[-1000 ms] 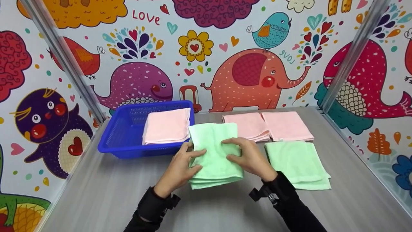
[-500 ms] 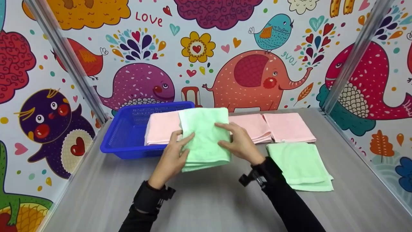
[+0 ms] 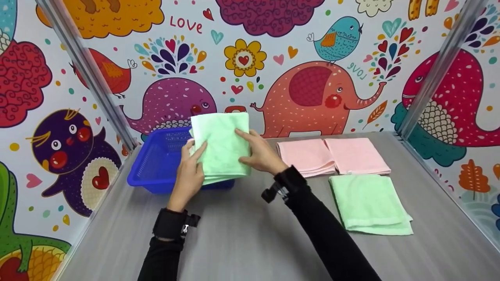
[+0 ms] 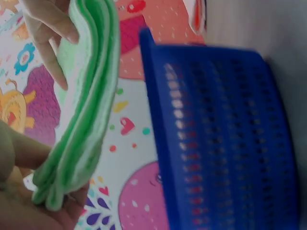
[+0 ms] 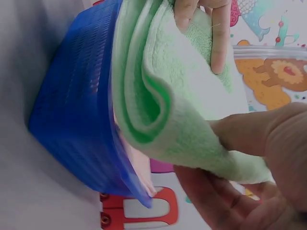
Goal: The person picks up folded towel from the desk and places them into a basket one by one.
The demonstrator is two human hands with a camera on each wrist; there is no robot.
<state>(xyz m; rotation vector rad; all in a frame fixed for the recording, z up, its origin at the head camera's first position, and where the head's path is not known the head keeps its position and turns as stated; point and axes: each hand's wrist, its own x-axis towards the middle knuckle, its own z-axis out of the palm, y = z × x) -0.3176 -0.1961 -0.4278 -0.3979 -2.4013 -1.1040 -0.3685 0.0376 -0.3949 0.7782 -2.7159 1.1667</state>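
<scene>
A folded green towel [image 3: 222, 144] is held up over the blue basket [image 3: 146, 168], several layers thick at its lower edge. My left hand [image 3: 190, 171] grips its left side, thumb in front and other fingers behind. On the opposite side my right hand [image 3: 259, 152] pinches the towel between thumb and fingers, as the right wrist view shows. In the left wrist view the towel [image 4: 88, 105] is seen edge-on above the basket's rim. Some pink cloth [image 5: 139, 165] shows inside the basket in the right wrist view; in the head view the green towel hides most of it.
Two folded pink towels, a left one [image 3: 304, 156] and a right one [image 3: 357, 156], lie side by side at the back right of the grey table [image 3: 250, 238]. Another folded green towel [image 3: 371, 203] lies in front of them. Patterned panels [image 3: 273, 47] enclose the table.
Both hands have carried the green towel left and upward, from in front of the basket's right corner to over the basket. The towels on the right stay where they were.
</scene>
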